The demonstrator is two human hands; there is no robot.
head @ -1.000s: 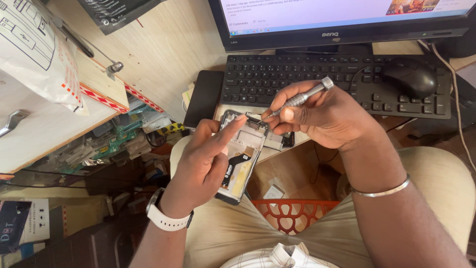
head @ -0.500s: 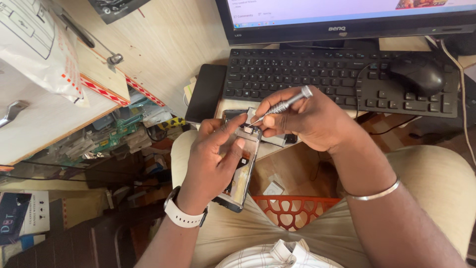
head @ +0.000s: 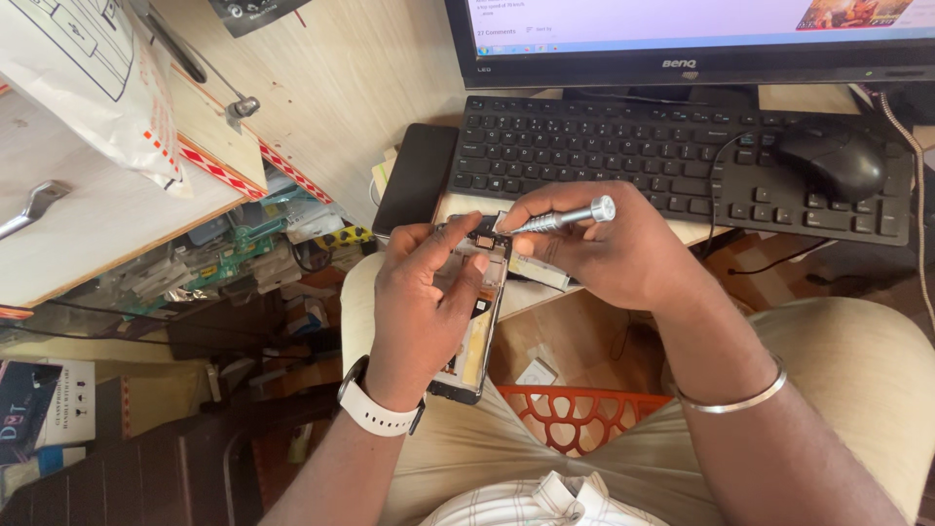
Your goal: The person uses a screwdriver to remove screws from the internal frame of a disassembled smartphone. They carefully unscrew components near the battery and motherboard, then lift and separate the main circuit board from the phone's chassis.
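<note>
While the left hand [head: 424, 302] cradles the opened phone [head: 474, 312] at frame centre, fingers wrapped around it, the right hand [head: 604, 248] arches above. Its fingers pinch a silver screwdriver [head: 557, 219], tip touching the phone's upper end.

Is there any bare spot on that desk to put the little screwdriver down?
Bare wood shows between the white bag and the keyboard, above the dark phone. It is crowded elsewhere: the left hand holds the opened phone, the right hand the screwdriver, and the mouse sits on the keyboard's right end.
</note>
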